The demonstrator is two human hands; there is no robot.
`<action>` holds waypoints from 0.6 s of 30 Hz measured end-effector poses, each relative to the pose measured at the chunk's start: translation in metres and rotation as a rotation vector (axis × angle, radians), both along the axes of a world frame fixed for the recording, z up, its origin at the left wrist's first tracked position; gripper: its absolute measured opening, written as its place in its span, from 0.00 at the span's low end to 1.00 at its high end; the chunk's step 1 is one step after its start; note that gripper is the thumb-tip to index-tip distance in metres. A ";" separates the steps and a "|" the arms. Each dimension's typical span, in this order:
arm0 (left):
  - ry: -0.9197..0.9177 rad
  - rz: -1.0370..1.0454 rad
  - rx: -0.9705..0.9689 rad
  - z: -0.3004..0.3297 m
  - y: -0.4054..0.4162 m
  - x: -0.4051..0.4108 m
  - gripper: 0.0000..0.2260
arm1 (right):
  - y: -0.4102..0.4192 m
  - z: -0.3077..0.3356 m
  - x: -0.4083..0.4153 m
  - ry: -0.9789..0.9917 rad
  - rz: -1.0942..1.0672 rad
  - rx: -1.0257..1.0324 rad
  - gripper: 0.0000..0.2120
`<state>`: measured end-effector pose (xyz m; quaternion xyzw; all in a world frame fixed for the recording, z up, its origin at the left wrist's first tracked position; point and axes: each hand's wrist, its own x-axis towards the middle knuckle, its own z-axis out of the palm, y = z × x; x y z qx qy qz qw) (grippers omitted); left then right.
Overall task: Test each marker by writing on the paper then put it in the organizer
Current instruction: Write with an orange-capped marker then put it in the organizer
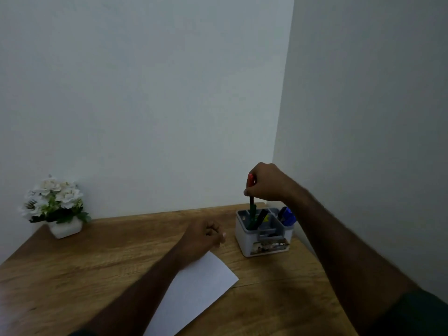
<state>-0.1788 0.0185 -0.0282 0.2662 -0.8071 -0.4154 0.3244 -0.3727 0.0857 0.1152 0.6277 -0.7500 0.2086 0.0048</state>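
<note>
My right hand (265, 183) grips a marker (251, 190) with a red cap, held upright above the white and grey organizer (264, 241) at the back right of the table. Directly below it a green marker (252, 213) stands in the organizer's left compartment, beside a black one (261, 217). Whether the red-capped and green parts are one marker I cannot tell. A blue marker (287, 215) sits in the right compartment. My left hand (206, 236) rests on the table with fingers loosely curled, at the top corner of the white paper (194, 292). No writing shows on the paper.
A small white pot of white flowers (57, 207) stands at the back left of the wooden table (84, 263). Plain walls meet in a corner just behind the organizer. My right forearm crosses above the table's right edge.
</note>
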 end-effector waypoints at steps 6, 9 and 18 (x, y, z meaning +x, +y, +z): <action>-0.018 -0.002 0.020 0.004 0.007 -0.005 0.05 | -0.007 -0.005 0.003 -0.039 0.023 -0.047 0.11; -0.011 0.012 0.042 0.009 0.013 -0.006 0.05 | -0.008 -0.017 0.003 -0.021 0.034 0.083 0.14; 0.052 -0.063 0.278 0.008 0.037 -0.025 0.13 | 0.046 -0.032 -0.036 -0.374 -0.178 -0.460 0.12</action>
